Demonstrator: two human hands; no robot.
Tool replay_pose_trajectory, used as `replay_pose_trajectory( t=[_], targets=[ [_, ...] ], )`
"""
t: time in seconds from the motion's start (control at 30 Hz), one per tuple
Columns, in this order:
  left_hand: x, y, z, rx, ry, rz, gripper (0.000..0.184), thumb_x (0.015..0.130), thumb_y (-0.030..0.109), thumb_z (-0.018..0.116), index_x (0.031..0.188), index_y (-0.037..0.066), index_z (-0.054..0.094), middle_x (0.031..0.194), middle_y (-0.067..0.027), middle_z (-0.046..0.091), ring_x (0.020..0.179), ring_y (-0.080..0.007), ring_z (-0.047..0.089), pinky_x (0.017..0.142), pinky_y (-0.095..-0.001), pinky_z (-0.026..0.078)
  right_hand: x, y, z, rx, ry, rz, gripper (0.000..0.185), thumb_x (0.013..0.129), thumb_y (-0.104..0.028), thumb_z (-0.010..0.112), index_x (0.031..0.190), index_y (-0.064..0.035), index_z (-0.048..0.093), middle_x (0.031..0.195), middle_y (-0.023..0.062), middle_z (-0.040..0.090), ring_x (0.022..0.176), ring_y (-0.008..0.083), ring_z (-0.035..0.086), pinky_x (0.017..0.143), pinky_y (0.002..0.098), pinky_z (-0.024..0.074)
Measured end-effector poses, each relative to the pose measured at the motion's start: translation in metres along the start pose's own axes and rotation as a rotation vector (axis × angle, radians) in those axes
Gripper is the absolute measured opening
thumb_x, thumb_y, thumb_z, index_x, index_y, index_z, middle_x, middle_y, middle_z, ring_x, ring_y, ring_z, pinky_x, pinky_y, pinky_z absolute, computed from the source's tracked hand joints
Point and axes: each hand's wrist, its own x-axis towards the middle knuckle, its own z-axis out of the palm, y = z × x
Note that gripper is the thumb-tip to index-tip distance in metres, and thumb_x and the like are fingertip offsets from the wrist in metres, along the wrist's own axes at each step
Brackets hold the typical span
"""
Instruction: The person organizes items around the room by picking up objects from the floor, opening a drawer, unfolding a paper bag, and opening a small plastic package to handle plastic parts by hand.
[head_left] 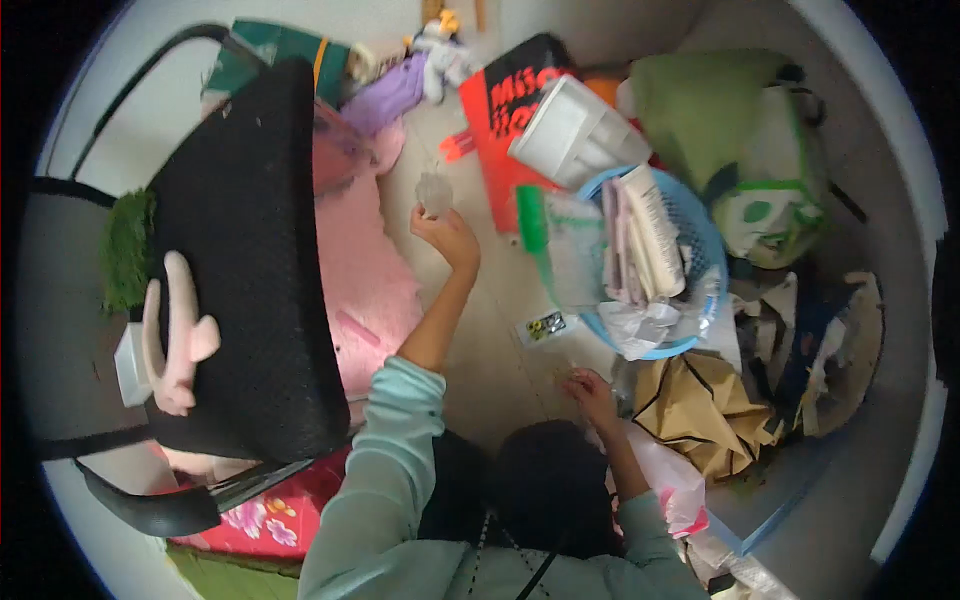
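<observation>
My left hand [450, 238] reaches forward over the pale floor, its fingers closed around the near end of a small clear plastic object [434, 192]. The kind of this object is too blurred to make out. Closer to my knees, my right hand [592, 394] has its fingertips pinched together low over the floor. Something small and pale may be at those fingertips, but I cannot make it out. Just beyond the right hand lies a small card or packet with a dark printed pattern [546, 327].
A blue basket [708, 240] on the right holds folded packs and plastic bags. Behind it are a white tray [575, 130] and a red-and-black bag [492, 150]. A green panda bag [700, 105] and brown paper bag [700, 410] stand right. A black chair [250, 270] fills the left.
</observation>
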Motion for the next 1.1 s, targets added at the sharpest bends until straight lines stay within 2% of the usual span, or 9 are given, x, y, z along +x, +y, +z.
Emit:
replay_pose_trajectory(
  t=[0.17,0.27,0.37,0.47,0.57,0.73,0.83,0.93,1.1],
  targets=[
    [0.004,0.173,0.003,-0.713,-0.281,-0.025,0.042,0.084,0.01,0.046,0.119,0.001,0.024,0.104,-0.0122,0.04,0.093,-0.0179,0.041,0.079,-0.0291,0.037,-0.033,-0.032,-0.04,-0.133,0.07,-0.294,0.024,0.081,-0.007,0.055,0.102,0.0049,0.05,0.084,0.0045,0.061,0.077,0.0089,0.056,0.07,0.0226,0.0445],
    [-0.003,0.265,-0.035,-0.775,-0.293,0.187,0.037,0.086,0.009,0.044,0.118,0.002,0.028,0.107,-0.0122,0.043,0.092,-0.0175,0.047,0.077,-0.0286,0.039,-0.075,-0.051,-0.055,-0.045,0.117,-0.267,0.025,0.082,-0.006,0.054,0.104,0.0048,0.049,0.087,0.0058,0.062,0.078,0.0092,0.056,0.072,0.0215,0.0435],
    [-0.011,0.324,-0.062,-1.12,-0.599,0.052,0.035,0.086,0.013,0.046,0.116,0.002,0.033,0.111,-0.014,0.045,0.097,-0.0201,0.05,0.08,-0.0303,0.04,-0.136,-0.091,-0.061,0.064,0.141,-0.32,0.026,0.083,-0.005,0.053,0.107,0.003,0.047,0.09,0.0061,0.063,0.082,0.0093,0.056,0.075,0.0212,0.0422],
    [-0.026,0.365,-0.077,-1.367,-1.265,-0.356,0.04,0.086,0.026,0.047,0.115,0.001,0.035,0.117,-0.018,0.043,0.102,-0.0284,0.049,0.091,-0.0394,0.038,-0.194,-0.121,-0.058,0.089,0.218,-0.314,0.023,0.081,-0.003,0.054,0.104,0.0012,0.051,0.086,0.0019,0.061,0.081,0.0069,0.054,0.073,0.0197,0.0413],
    [-0.04,0.408,-0.086,-1.555,-1.623,-0.541,0.044,0.086,0.03,0.047,0.116,0.002,0.035,0.119,-0.0178,0.041,0.11,-0.0304,0.043,0.096,-0.0437,0.033,-0.234,-0.149,-0.059,0.025,0.302,-0.413,0.019,0.079,-0.001,0.057,0.097,-0.0007,0.056,0.084,-0.0006,0.06,0.078,0.0041,0.053,0.068,0.0178,0.0408],
    [-0.044,0.45,-0.105,-1.785,-1.699,-0.613,0.046,0.084,0.033,0.049,0.115,0.003,0.035,0.115,-0.0157,0.042,0.112,-0.0295,0.039,0.099,-0.0453,0.028,-0.316,-0.228,-0.06,-0.236,0.415,-0.637,0.02,0.074,0.002,0.058,0.094,-0.0007,0.058,0.088,0.0017,0.059,0.074,0.0043,0.051,0.063,0.0174,0.0412],
    [-0.048,0.447,-0.111,-1.731,-1.635,-0.616,0.044,0.083,0.03,0.05,0.114,0.002,0.036,0.112,-0.0145,0.043,0.109,-0.0285,0.041,0.098,-0.0447,0.03,-0.351,-0.271,-0.064,-0.406,0.652,-1.125,0.017,0.072,0.002,0.059,0.09,-0.0005,0.058,0.083,0.0051,0.056,0.072,0.0099,0.052,0.064,0.0211,0.0425],
    [-0.043,0.438,-0.118,-1.71,-1.571,-0.443,0.04,0.084,0.025,0.051,0.112,0.001,0.037,0.109,-0.0127,0.045,0.106,-0.0261,0.044,0.095,-0.0426,0.034,-0.368,-0.319,-0.075,-0.53,0.96,-1.424,0.02,0.076,0.002,0.057,0.096,0.0025,0.056,0.097,0.0112,0.058,0.091,0.0173,0.056,0.079,0.0289,0.045],
    [-0.029,0.411,-0.148,-1.644,-1.544,-0.273,0.032,0.085,0.02,0.052,0.109,0.002,0.04,0.103,-0.0078,0.049,0.099,-0.0199,0.049,0.089,-0.0374,0.04,-0.368,-0.397,-0.067,-1.003,1.245,-1.73,0.02,0.076,-0.002,0.06,0.095,-0.0065,0.063,0.087,0.0033,0.062,0.073,0.008,0.055,0.06,0.0189,0.0436]
  ],
)
